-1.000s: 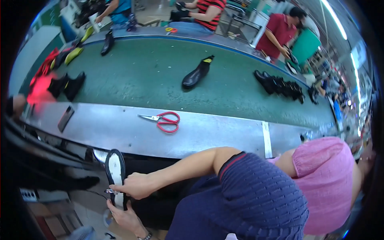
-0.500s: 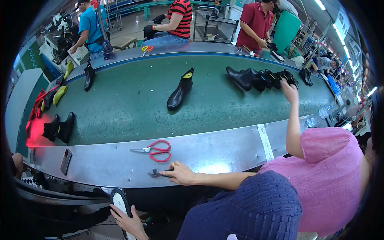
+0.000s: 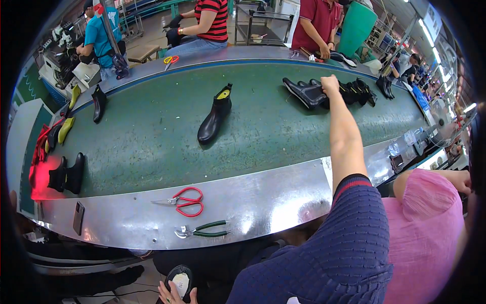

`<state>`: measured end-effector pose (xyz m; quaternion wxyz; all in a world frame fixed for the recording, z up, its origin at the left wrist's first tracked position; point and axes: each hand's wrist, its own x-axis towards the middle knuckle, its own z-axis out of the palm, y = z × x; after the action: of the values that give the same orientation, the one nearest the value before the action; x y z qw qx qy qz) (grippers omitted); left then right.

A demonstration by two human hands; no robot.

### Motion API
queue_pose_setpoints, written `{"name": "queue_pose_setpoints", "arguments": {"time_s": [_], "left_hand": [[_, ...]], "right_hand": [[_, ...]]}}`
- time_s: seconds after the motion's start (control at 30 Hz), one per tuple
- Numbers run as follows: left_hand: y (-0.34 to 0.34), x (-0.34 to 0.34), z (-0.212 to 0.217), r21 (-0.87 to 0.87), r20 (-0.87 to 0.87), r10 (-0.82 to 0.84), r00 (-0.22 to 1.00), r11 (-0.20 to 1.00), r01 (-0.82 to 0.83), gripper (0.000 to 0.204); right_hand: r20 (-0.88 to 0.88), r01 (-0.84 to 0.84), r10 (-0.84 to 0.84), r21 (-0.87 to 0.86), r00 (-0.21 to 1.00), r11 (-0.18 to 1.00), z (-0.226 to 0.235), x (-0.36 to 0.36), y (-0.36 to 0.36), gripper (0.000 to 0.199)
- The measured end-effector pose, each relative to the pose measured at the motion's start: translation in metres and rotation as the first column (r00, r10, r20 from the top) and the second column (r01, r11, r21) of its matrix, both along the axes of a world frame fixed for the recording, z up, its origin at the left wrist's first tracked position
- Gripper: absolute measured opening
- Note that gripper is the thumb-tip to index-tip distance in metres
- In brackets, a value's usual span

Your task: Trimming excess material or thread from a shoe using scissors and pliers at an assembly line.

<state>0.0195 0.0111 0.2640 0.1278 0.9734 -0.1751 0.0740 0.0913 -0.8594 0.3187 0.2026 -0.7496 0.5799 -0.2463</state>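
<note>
My right hand (image 3: 330,85), at the end of an outstretched arm, is closed on a black ankle boot (image 3: 307,95) in the group at the far right of the belt. That boot is tilted, its sole edge turned toward me. Low in the view, my left hand (image 3: 173,295) holds another black boot (image 3: 190,279), its pale underside facing up; the rest is cut off. Pliers with dark green handles (image 3: 210,231) lie on the metal edge below red-handled scissors (image 3: 188,201). A single black boot (image 3: 214,120) stands mid-belt.
Further black boots (image 3: 358,92) stand beside my right hand. At the left are a pair of boots (image 3: 67,175), yellow-green shoe lasts (image 3: 66,130) and a phone (image 3: 78,218). A co-worker in pink (image 3: 425,228) sits close on my right. Several people work across the belt.
My right hand has let go of the pliers and reached out to the boots. The co-worker's hand has drawn back from them. My left hand's boot has shifted lower and right.
</note>
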Motion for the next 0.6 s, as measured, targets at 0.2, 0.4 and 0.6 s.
{"name": "queue_pose_setpoints", "arguments": {"time_s": [0.2, 0.4, 0.6], "left_hand": [[0.019, -0.011, 0.004, -0.186, -0.213, -0.047, 0.976, 0.983, 0.006, 0.054], [0.014, -0.023, 0.011, -0.131, -0.022, 0.398, 0.917, 0.908, -0.397, 0.055], [0.062, -0.055, -0.055, -0.211, 0.458, 0.689, 0.562, 0.698, -0.684, 0.064]], "right_hand": [[-0.031, 0.189, -0.187, 0.070, 0.982, 0.980, 0.021, -0.006, 0.019, 0.055], [-0.184, 0.168, -0.171, -0.034, 0.968, 0.985, 0.026, -0.006, -0.004, 0.053], [-0.186, 0.203, -0.221, -0.111, 0.957, 0.973, 0.025, 0.002, -0.016, 0.050]]}}
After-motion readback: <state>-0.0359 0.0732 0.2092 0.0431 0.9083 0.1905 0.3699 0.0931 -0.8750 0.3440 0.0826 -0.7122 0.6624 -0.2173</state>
